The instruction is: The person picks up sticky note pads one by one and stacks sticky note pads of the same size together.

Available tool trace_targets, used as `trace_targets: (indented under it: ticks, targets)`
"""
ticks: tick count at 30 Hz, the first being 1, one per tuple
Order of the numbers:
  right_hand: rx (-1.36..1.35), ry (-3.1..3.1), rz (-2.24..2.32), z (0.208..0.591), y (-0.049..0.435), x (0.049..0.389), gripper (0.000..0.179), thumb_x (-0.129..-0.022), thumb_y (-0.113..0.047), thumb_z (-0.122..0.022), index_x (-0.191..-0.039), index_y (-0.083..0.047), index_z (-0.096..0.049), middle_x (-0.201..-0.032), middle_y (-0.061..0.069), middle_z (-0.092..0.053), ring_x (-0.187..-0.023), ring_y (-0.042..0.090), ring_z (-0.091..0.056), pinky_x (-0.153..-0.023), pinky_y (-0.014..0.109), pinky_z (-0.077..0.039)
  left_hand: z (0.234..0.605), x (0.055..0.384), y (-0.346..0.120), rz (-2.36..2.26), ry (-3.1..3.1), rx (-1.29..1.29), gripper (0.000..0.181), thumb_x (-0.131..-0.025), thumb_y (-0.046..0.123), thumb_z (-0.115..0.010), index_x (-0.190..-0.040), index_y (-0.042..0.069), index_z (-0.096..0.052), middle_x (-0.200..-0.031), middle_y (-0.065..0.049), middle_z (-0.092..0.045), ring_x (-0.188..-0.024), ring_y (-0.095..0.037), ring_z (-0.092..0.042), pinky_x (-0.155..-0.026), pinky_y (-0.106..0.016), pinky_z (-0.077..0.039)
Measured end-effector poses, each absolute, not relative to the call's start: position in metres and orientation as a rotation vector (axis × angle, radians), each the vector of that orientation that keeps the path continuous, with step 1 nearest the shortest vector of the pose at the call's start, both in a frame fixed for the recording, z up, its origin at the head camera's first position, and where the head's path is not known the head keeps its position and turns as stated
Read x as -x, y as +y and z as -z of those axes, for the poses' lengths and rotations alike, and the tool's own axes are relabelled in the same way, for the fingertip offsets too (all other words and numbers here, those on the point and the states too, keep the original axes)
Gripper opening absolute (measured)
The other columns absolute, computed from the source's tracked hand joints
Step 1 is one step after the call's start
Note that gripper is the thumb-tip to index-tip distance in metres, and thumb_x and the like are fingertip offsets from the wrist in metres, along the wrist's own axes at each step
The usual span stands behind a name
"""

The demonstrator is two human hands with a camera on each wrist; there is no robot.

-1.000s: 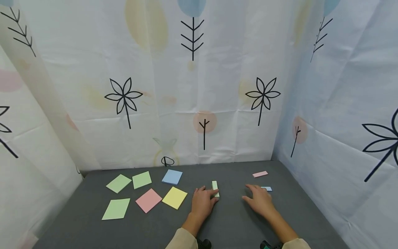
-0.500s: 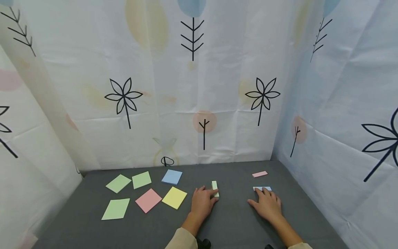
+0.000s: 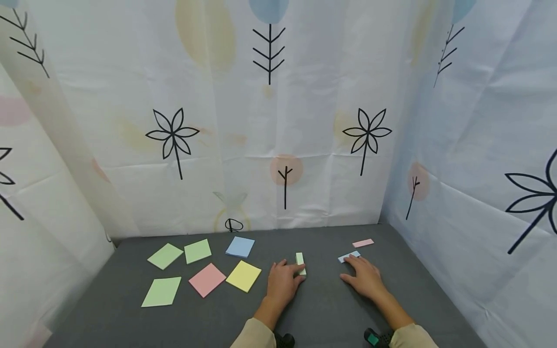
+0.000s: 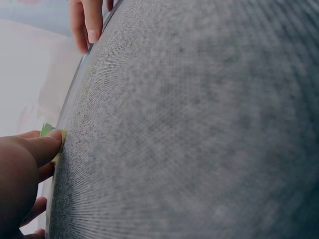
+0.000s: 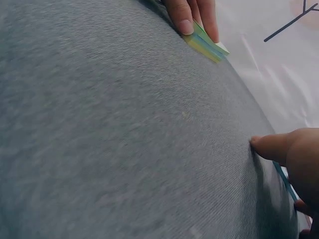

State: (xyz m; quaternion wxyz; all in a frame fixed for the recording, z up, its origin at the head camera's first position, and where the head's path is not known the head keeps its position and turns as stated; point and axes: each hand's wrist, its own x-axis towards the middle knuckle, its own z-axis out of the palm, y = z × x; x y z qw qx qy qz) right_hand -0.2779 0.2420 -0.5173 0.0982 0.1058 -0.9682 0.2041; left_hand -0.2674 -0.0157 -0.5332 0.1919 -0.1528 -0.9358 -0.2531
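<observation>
At the middle, the left hand pinches the green strip; at right, the right hand, thumb wide, touches the near edge of the blue strip.

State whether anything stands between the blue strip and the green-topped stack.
Nothing visible does; only grey cloth shows between the blue strip at the right hand and the green-topped stack held by the left hand.

Green-topped stack; right of it, slanted blue strip.
</observation>
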Motion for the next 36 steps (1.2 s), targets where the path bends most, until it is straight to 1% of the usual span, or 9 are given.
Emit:
trace_targets:
  ticks: [5,10,16,19,22,25,31,34,36]
  targets:
    - [-0.358,-2.818,-0.675,0.517,0.235,0.291,0.045,-0.079,-0.022,-0.080,-0.119,-0.004,-0.067,-0.125,0.019,-0.061,-0.120,0.041,-0.052,-0.093,0.063,-0.039,0.533,0.267,-0.016,0.725,-2.626,0.421,0.033,-0.080,0.023,-0.079,-0.113,0.021,-0.075,-0.101,-0.004,-0.074,-0.115,-0.035,-0.059,-0.098,-0.060,-0.040]
    - [-0.405,-2.781,-0.779,0.517,0.226,0.304,0.039,-0.075,-0.015,-0.083,-0.110,-0.005,-0.069,-0.114,0.015,-0.066,-0.112,0.037,-0.058,-0.094,0.054,-0.043,0.534,0.268,-0.016,0.725,-2.629,0.421,0.033,-0.081,0.023,-0.079,-0.113,0.021,-0.075,-0.101,-0.003,-0.074,-0.116,-0.036,-0.059,-0.098,-0.060,-0.039]
    - [-0.411,-2.766,-0.794,0.520,0.218,0.316,0.036,-0.077,-0.013,-0.081,-0.110,-0.004,-0.069,-0.113,0.014,-0.065,-0.110,0.036,-0.059,-0.092,0.052,-0.045,0.535,0.268,-0.015,0.713,-2.625,0.424,0.033,-0.080,0.024,-0.079,-0.113,0.022,-0.075,-0.101,-0.003,-0.074,-0.115,-0.036,-0.059,-0.098,-0.060,-0.040]
    - [-0.423,-2.742,-0.763,0.521,0.219,0.320,0.032,-0.078,-0.011,-0.081,-0.107,-0.005,-0.069,-0.110,0.013,-0.065,-0.108,0.035,-0.060,-0.091,0.052,-0.045,0.535,0.268,-0.015,0.721,-2.629,0.420,0.033,-0.081,0.024,-0.079,-0.113,0.022,-0.075,-0.101,-0.003,-0.074,-0.116,-0.036,-0.059,-0.098,-0.060,-0.039]
    - [-0.445,-2.710,-0.723,0.522,0.220,0.321,0.026,-0.077,-0.012,-0.081,-0.100,-0.008,-0.070,-0.104,0.010,-0.066,-0.102,0.032,-0.062,-0.087,0.050,-0.047,0.534,0.268,-0.015,0.729,-2.635,0.412,0.033,-0.080,0.023,-0.079,-0.113,0.022,-0.075,-0.101,-0.003,-0.074,-0.116,-0.036,-0.058,-0.099,-0.059,-0.039]
    - [-0.502,-2.659,-0.651,0.524,0.222,0.321,0.022,-0.076,-0.014,-0.082,-0.093,-0.010,-0.069,-0.096,0.005,-0.066,-0.093,0.028,-0.063,-0.081,0.048,-0.049,0.534,0.268,-0.015,0.727,-2.635,0.405,0.033,-0.080,0.023,-0.079,-0.113,0.022,-0.075,-0.101,-0.002,-0.074,-0.116,-0.035,-0.059,-0.099,-0.059,-0.039]
    - [-0.631,-2.517,-0.559,0.527,0.224,0.322,0.017,-0.075,-0.014,-0.083,-0.081,-0.013,-0.067,-0.080,-0.002,-0.064,-0.073,0.019,-0.061,-0.068,0.042,-0.049,0.534,0.269,-0.015,0.733,-2.634,0.400,0.033,-0.080,0.023,-0.079,-0.113,0.022,-0.075,-0.099,-0.003,-0.074,-0.117,-0.035,-0.058,-0.100,-0.059,-0.039]
    - [-0.653,-2.504,-0.560,0.527,0.225,0.322,0.015,-0.076,-0.014,-0.081,-0.078,-0.015,-0.067,-0.077,-0.004,-0.064,-0.070,0.017,-0.060,-0.067,0.041,-0.049,0.534,0.269,-0.015,0.742,-2.633,0.402,0.032,-0.080,0.024,-0.079,-0.112,0.021,-0.076,-0.099,-0.003,-0.074,-0.117,-0.035,-0.058,-0.100,-0.059,-0.039]
    - [-0.656,-2.506,-0.561,0.527,0.226,0.322,0.013,-0.077,-0.014,-0.080,-0.078,-0.015,-0.067,-0.079,-0.003,-0.065,-0.072,0.017,-0.062,-0.068,0.041,-0.050,0.535,0.269,-0.015,0.736,-2.632,0.405,0.032,-0.080,0.024,-0.079,-0.112,0.022,-0.076,-0.099,-0.003,-0.074,-0.116,-0.035,-0.058,-0.099,-0.059,-0.039]
